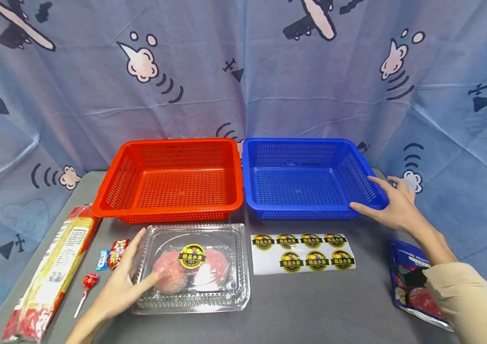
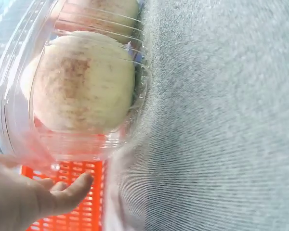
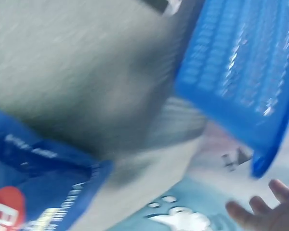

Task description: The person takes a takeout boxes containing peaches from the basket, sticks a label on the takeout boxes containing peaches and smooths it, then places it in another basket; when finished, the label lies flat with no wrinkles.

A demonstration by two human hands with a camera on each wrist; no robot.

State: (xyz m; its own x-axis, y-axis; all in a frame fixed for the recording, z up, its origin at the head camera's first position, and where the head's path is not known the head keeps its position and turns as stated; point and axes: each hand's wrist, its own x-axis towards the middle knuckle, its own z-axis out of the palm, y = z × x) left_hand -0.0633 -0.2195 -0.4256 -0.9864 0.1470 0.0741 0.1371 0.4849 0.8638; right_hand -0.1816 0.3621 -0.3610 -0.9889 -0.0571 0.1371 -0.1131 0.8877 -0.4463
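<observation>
I see my left hand [image 1: 119, 286] resting on the left end of the clear box [image 1: 192, 267], fingers straight and spread wide, thumb up along the box's near-left wall. It grips nothing. The box sits on the gray surface [image 1: 312, 306] near me, just in front of the red basket [image 1: 174, 179]. Its long side runs from 9 o'clock to 3 o'clock. Two pink fruits [image 1: 170, 272] lie inside, side by side, under a round sticker.

My right hand [image 1: 391, 205] is far off at 2 o'clock, open, fingers touching the right rim of the blue basket [image 1: 308, 177]. So the left hand is much nearer the box; the red basket lies at 12 o'clock from it.

The left wrist view shows one fruit [image 2: 82, 82] pressed close to the box wall, and red basket mesh behind my fingers [image 2: 62, 192]. The head view cannot show that. The right wrist view is blurry; I only see the blue basket's corner [image 3: 241, 72] and fingertips [image 3: 274, 211] apart from it.
</observation>
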